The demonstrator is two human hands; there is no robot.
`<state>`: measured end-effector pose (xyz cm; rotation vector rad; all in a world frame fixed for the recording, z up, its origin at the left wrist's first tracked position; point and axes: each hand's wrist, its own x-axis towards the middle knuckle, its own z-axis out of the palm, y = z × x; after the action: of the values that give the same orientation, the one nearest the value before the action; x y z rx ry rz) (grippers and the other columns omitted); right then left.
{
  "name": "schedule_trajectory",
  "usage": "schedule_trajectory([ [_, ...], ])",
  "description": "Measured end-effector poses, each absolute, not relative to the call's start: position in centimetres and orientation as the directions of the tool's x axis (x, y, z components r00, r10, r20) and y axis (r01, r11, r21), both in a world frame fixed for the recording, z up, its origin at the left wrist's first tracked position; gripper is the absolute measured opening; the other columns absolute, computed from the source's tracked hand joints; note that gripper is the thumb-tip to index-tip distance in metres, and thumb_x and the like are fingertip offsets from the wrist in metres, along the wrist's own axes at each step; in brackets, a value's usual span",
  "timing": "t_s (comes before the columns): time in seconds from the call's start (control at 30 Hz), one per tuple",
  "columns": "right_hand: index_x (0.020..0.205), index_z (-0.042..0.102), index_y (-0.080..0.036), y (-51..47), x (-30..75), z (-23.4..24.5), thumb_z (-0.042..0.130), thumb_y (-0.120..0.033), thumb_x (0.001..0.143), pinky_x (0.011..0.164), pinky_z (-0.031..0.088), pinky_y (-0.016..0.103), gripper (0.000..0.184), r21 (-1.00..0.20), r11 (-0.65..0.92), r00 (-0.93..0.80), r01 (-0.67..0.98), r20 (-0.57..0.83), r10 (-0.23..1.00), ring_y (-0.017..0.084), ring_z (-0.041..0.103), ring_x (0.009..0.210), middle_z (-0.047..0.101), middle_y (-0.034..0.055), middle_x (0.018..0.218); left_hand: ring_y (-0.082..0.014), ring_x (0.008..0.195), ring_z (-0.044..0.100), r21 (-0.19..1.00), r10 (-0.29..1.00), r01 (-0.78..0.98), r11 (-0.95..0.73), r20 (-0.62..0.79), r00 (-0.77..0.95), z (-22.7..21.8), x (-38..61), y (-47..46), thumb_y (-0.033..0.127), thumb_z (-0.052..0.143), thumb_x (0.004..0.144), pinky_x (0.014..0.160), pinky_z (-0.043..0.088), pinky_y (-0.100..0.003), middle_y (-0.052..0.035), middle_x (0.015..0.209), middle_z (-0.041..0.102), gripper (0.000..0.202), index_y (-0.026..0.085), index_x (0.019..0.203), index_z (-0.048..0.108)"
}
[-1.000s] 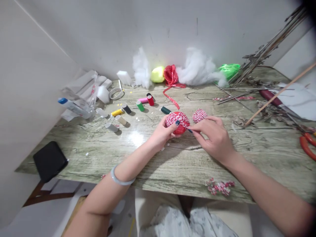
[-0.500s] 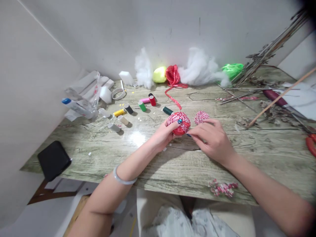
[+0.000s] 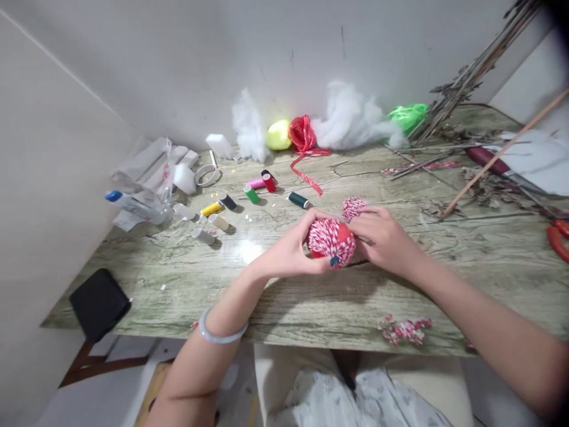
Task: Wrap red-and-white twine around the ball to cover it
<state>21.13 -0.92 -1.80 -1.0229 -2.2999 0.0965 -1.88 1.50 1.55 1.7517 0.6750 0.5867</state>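
A red ball partly wound with red-and-white twine [image 3: 331,240] is held between both hands above the wooden table [image 3: 284,284]. My left hand [image 3: 291,252] cups its left side, thumb under it and fingers curled over the top. My right hand [image 3: 384,240] grips its right side with the fingers closed. Just behind my right hand, a smaller ball of red-and-white twine [image 3: 353,207] lies on the table.
Several coloured thread spools [image 3: 251,193] lie to the left, near a glue bottle [image 3: 133,206] and plastic bags. Stuffing [image 3: 351,124], red ribbon [image 3: 302,135], dry twigs [image 3: 466,77] and red pliers [image 3: 558,237] are at the back and right. A black phone [image 3: 100,303] sits front left.
Both hands have lifted the wound ball slightly and drawn it nearer to me, turning it. My right hand went from pinching the twine to gripping the ball's side.
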Motion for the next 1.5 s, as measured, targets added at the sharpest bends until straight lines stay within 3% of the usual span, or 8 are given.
schedule_trajectory([
  [0.17, 0.087, 0.061, -0.021, -0.6, 21.5, -1.5, 0.055, -0.011, 0.088, 0.095, 0.035, 0.040, 0.011, -0.215, 0.656, -0.498, 0.724, 0.496, 0.712, 0.021, 0.063, 0.085, 0.070, 0.0015, 0.082, -0.0284, 0.117, 0.049, 0.833, 0.592, 0.246, -0.496, 0.117, 0.797, 2.3, -1.4, 1.2, 0.026, 0.075, 0.067, 0.108, 0.037, -0.042, -0.0088, 0.116, 0.053, 0.061, 0.021, 0.124, 0.054],
  [0.4, 0.088, 0.057, -0.023, -0.7, 21.3, -1.2, 0.054, -0.015, 0.091, 0.086, 0.038, 0.038, 0.009, -0.353, 0.567, -0.334, 0.744, 0.538, 0.774, 0.020, 0.063, 0.084, 0.071, 0.0012, 0.086, -0.0302, 0.104, 0.057, 0.783, 0.756, 0.446, -0.434, 0.047, 0.653, 0.8, -1.2, 1.2, 0.039, 0.076, 0.073, 0.089, 0.044, -0.042, -0.0116, 0.113, 0.062, 0.058, 0.021, 0.123, 0.053],
  [0.6, 0.091, 0.057, -0.022, -1.5, 20.6, -0.6, 0.055, -0.013, 0.092, 0.087, 0.038, 0.037, 0.009, -0.314, 0.605, -0.344, 0.732, 0.596, 0.726, 0.019, 0.062, 0.084, 0.070, 0.0001, 0.086, -0.0302, 0.114, 0.055, 0.792, 0.753, 0.369, -0.486, 0.166, 0.637, -0.2, -0.7, 1.5, 0.046, 0.077, 0.074, 0.099, 0.039, -0.042, -0.0101, 0.126, 0.060, 0.063, 0.024, 0.129, 0.052],
  [0.77, 0.091, 0.058, -0.023, -1.9, 20.0, -0.7, 0.055, -0.016, 0.093, 0.087, 0.039, 0.038, 0.008, -0.353, 0.609, -0.306, 0.710, 0.624, 0.718, 0.019, 0.063, 0.083, 0.072, 0.0009, 0.086, -0.0337, 0.120, 0.053, 0.802, 0.745, 0.354, -0.481, 0.161, 0.648, -0.7, -0.5, 1.6, 0.054, 0.079, 0.068, 0.103, 0.037, -0.044, -0.0123, 0.129, 0.059, 0.074, 0.025, 0.130, 0.052],
  [1.03, 0.092, 0.061, -0.023, -2.3, 19.7, -0.5, 0.055, -0.014, 0.092, 0.086, 0.041, 0.037, 0.011, -0.394, 0.645, -0.300, 0.654, 0.647, 0.700, 0.018, 0.063, 0.081, 0.071, 0.0012, 0.085, -0.0307, 0.118, 0.053, 0.877, 0.820, 0.297, -0.377, 0.167, 0.547, -0.7, -0.4, 1.5, 0.047, 0.082, 0.067, 0.103, 0.039, -0.040, -0.0111, 0.127, 0.057, 0.071, 0.023, 0.126, 0.051],
  [1.2, 0.090, 0.061, -0.024, -2.5, 19.5, -0.3, 0.055, -0.015, 0.090, 0.082, 0.044, 0.037, 0.011, -0.526, 0.595, -0.204, 0.607, 0.620, 0.757, 0.019, 0.063, 0.078, 0.070, 0.0010, 0.082, -0.0304, 0.114, 0.055, 0.874, 0.849, 0.310, -0.375, 0.189, 0.494, -0.3, -0.3, 1.2, 0.046, 0.086, 0.060, 0.100, 0.041, -0.038, -0.0096, 0.122, 0.058, 0.074, 0.024, 0.120, 0.050],
  [1.33, 0.090, 0.061, -0.023, -2.7, 18.9, -0.4, 0.057, -0.016, 0.089, 0.077, 0.046, 0.033, 0.009, -0.613, 0.574, -0.180, 0.543, 0.582, 0.793, 0.018, 0.063, 0.078, 0.069, 0.0000, 0.081, -0.0316, 0.109, 0.059, 0.842, 0.818, 0.365, -0.396, 0.143, 0.558, -0.5, -0.1, 0.9, 0.050, 0.086, 0.058, 0.095, 0.043, -0.040, -0.0112, 0.122, 0.058, 0.079, 0.023, 0.122, 0.048],
  [1.5, 0.090, 0.063, -0.024, -2.6, 19.3, -0.5, 0.056, -0.016, 0.090, 0.082, 0.046, 0.035, 0.010, -0.572, 0.625, -0.211, 0.531, 0.626, 0.751, 0.019, 0.064, 0.081, 0.070, 0.0008, 0.084, -0.0317, 0.118, 0.055, 0.850, 0.768, 0.297, -0.434, 0.177, 0.615, 0.0, -0.3, 1.0, 0.046, 0.084, 0.065, 0.102, 0.040, -0.041, -0.0108, 0.129, 0.058, 0.075, 0.027, 0.129, 0.050],
])
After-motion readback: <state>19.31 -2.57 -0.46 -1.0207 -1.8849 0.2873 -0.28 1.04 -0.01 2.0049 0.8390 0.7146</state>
